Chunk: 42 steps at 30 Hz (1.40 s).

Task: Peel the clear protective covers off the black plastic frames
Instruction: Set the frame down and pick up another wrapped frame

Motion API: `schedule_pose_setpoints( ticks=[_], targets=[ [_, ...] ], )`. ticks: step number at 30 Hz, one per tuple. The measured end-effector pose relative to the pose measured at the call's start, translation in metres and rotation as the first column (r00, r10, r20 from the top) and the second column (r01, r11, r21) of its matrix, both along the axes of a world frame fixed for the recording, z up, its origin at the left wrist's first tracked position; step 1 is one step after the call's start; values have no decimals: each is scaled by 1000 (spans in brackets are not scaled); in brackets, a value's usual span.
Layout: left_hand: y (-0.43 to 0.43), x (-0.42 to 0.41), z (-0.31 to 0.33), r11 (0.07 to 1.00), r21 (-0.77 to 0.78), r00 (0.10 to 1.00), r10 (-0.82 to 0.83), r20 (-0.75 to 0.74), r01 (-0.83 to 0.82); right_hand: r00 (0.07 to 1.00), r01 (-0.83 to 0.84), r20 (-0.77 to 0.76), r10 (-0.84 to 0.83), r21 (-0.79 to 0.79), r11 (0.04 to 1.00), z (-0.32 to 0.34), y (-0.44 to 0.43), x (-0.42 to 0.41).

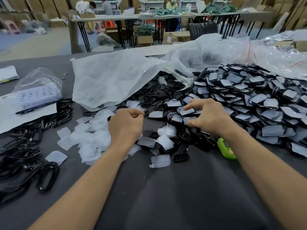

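A big heap of black plastic frames with clear covers (pixel 259 103) fills the right of the grey table (pixel 182 188). My right hand (pixel 209 118) is at the heap's near left edge, fingers spread and bent, with index tip and thumb either side of one covered frame (pixel 187 112) without closing on it. My left hand (pixel 126 125) hovers over a pile of peeled clear covers (pixel 93 138), its fingers curled with the thumb against the forefinger. Nothing shows plainly in that hand. Bare black frames (pixel 25 163) lie heaped at the left.
A white plastic bag (pixel 113 80) spills small black parts in the middle. Left of it lie a bagged calculator (pixel 39 95) and paper with a pen (pixel 31 110). A green device (pixel 226 149) sits by my right wrist. Crumpled clear bags (pixel 274 52) lie behind the heap.
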<state>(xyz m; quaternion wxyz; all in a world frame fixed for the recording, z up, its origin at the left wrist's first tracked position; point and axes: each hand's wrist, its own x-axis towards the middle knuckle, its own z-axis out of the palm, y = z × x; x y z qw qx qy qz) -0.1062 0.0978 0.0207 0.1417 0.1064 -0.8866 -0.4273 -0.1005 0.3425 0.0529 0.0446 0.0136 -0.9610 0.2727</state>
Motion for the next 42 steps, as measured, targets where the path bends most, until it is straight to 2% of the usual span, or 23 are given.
schedule_pose_setpoints(
  ticks=[5, 7, 12, 17, 21, 23, 25, 27, 29, 32, 35, 38, 42],
  targets=[
    [-50, 11, -1, 981, -178, 997, 63, -55, -72, 995, -101, -13, 101, -84, 991, -8, -68, -5],
    [-69, 14, -5, 979, -195, 997, 47, -64, -59, 991, -135, -3, 136, -149, 979, -18, -99, -12],
    [-114, 21, -17, 967, -255, 999, 31, 15, -26, 989, -143, 21, 149, -176, 974, -29, -162, -32],
    [-127, 25, -27, 967, -255, 999, -6, 47, 18, 984, -168, 36, 173, -118, 979, -34, -206, -36],
    [-126, 25, -29, 959, -281, 999, 43, 9, -38, 982, -182, -51, 182, 10, 983, -42, -215, -25],
    [-124, 24, -28, 953, -296, 998, 63, -6, -62, 971, -217, -95, 218, 24, 976, -43, -216, -22],
    [-122, 22, -27, 963, -261, 997, 79, 13, -73, 961, -263, -81, 263, 7, 965, -43, -218, -21],
    [-123, 21, -26, 983, -161, 996, 91, 20, -87, 955, -291, -71, 289, -6, 957, -43, -221, -24],
    [-125, 21, -25, 993, -76, 996, 93, 7, -92, 951, -289, -131, 281, -43, 956, -45, -223, -26],
    [-130, 22, -20, 994, -17, 994, 112, -15, -112, 948, -255, -249, 200, -216, 942, -47, -221, -24],
    [-134, 24, -15, 992, -105, 996, 71, 52, -65, 953, -227, -270, 135, -350, 909, -46, -217, -22],
    [-137, 25, -12, 986, -164, 987, 17, 160, 9, 950, -265, -259, 172, -385, 884, -47, -216, -20],
    [-138, 27, -13, 994, -108, 994, 47, 95, -36, 944, -304, -240, 225, -379, 874, -46, -221, -14]
  ],
)
